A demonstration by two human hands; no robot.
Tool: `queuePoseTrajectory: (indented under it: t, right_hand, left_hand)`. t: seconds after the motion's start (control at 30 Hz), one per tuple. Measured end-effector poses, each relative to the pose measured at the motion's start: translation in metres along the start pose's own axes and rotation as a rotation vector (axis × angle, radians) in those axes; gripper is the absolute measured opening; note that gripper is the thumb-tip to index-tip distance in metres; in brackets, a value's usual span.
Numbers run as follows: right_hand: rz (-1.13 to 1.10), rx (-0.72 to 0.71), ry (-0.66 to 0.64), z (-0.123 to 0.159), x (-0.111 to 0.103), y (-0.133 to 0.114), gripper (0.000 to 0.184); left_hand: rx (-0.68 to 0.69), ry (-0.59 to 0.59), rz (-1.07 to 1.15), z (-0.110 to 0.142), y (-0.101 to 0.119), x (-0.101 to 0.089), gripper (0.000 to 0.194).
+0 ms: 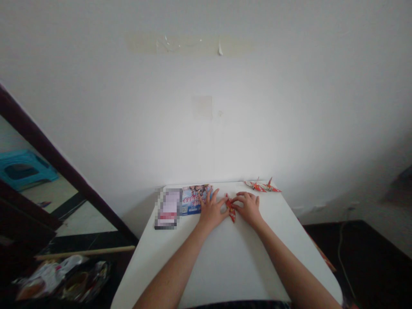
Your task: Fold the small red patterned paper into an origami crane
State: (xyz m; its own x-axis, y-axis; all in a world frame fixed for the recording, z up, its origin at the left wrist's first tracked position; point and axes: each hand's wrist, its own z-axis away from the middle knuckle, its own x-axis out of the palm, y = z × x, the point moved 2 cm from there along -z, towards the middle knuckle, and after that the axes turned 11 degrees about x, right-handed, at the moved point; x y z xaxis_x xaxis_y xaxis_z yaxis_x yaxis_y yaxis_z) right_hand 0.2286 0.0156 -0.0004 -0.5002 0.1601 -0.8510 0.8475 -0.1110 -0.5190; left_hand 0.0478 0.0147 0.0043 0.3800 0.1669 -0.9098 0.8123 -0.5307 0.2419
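Observation:
Between my two hands is a small piece of red patterned origami paper [232, 213], folded to narrow points, at the middle of the white table [222, 266]. My left hand [212, 210] grips its left side with thumb and index finger. The other fingers of that hand spread out over the right edge of a colourful printed leaflet [190, 201]. From the right, my right hand [250, 209] pinches the same paper with curled fingers, partly hiding it. Two folded paper cranes [262, 186] in similar red paper lie behind my right hand, near the wall.
Left of the leaflet lies a phone [168, 210] with its screen blurred out. A plain wall [206, 146] stands directly behind the table. On the left are a dark-framed mirror [64, 159] showing a blue stool, and a bag of rubbish [71, 274] on the floor.

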Motion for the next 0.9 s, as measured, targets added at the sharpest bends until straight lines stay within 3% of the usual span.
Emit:
queuePoseTrajectory:
  t: [0.4,0.6,0.9]
  right_hand:
    - [0.041,0.016,-0.08,-0.001,-0.007,-0.006,0.02]
    - [0.045,-0.019,-0.096,0.0,-0.006,-0.003,0.017]
    - [0.025,-0.029,-0.12,0.0,-0.005,-0.005,0.015]
  left_hand:
    - [-0.088,-0.029,0.012,-0.005,-0.008,0.005,0.052]
    - [-0.028,-0.032,0.035,-0.008,-0.017,0.001,0.033]
    - [-0.093,-0.048,0.004,-0.011,-0.025,-0.006,0.041]
